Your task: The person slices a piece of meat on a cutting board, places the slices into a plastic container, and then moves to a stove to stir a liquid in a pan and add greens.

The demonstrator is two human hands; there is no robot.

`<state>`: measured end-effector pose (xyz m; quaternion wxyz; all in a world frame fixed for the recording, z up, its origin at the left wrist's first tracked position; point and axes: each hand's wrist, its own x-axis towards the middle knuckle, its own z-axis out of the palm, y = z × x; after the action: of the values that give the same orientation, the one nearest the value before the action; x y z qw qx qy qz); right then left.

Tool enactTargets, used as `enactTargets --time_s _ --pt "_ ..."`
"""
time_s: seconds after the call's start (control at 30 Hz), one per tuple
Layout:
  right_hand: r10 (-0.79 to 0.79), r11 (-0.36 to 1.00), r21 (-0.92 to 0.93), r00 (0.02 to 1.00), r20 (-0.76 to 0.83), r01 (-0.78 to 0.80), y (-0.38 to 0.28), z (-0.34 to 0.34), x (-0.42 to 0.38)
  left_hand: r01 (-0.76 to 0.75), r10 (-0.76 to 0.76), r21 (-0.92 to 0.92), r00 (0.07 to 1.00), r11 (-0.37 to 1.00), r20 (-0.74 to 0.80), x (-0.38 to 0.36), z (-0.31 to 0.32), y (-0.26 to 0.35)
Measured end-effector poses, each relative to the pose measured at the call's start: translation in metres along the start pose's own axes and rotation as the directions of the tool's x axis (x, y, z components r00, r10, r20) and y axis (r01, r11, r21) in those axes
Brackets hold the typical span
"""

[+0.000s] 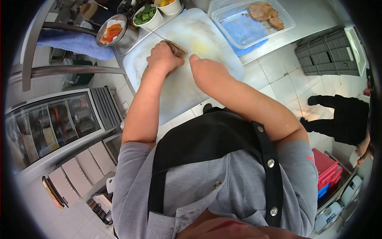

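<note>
On the white cutting board (217,44) lies a piece of brown cooked meat (176,49). My left hand (163,59) is closed on the meat, its fingers at the left side. A thin knife blade (156,33) shows beyond the meat, angled toward the upper left. To the right of the meat, my right hand (206,71) is closed round the knife's handle end, which the hand itself hides. More brown meat pieces (263,12) lie in a clear plastic container (242,34) at the board's right.
A metal bowl of orange-red strips (112,32), a white tub of green leaves (145,14) and another white tub (169,7) stand behind the board's left. A grey crate (327,55) is at the right, near a person in black (348,119).
</note>
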<state>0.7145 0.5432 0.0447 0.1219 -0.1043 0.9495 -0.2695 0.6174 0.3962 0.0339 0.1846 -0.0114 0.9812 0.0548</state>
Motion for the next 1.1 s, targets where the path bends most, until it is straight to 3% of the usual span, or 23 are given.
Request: enactTargets --time_s 0.13,0.23,0.43,0.67,0.93,1.1 --pt "-0.017 1.000 0.009 1.000 -0.014 0.017 -0.004 0.005 0.034 0.020 -0.020 0.028 1.000 0.999 -0.015 0.000 0.001 0.002" --pt "0.046 0.999 -0.015 0.995 0.086 -0.045 -0.009 0.001 0.044 0.039 -0.038 0.024 0.999 0.999 -0.011 -0.005 -0.002 0.004" --pt "-0.007 0.999 0.032 0.999 -0.041 0.008 0.002 0.008 0.012 0.026 -0.026 0.004 0.999 1.000 0.033 0.001 -0.003 -0.001" --pt "0.030 0.999 0.029 0.997 0.067 -0.032 0.015 -0.006 -0.017 0.016 -0.017 0.022 1.000 1.000 0.020 0.000 -0.003 0.002" --pt "-0.033 0.999 0.002 0.999 0.013 0.033 0.014 0.007 0.013 -0.009 0.009 0.023 1.000 1.000 0.009 -0.001 -0.003 0.002" --pt "0.013 1.000 0.025 0.997 0.072 -0.014 0.002 0.000 0.035 0.010 -0.010 0.012 1.000 1.000 0.006 0.001 -0.001 0.001"
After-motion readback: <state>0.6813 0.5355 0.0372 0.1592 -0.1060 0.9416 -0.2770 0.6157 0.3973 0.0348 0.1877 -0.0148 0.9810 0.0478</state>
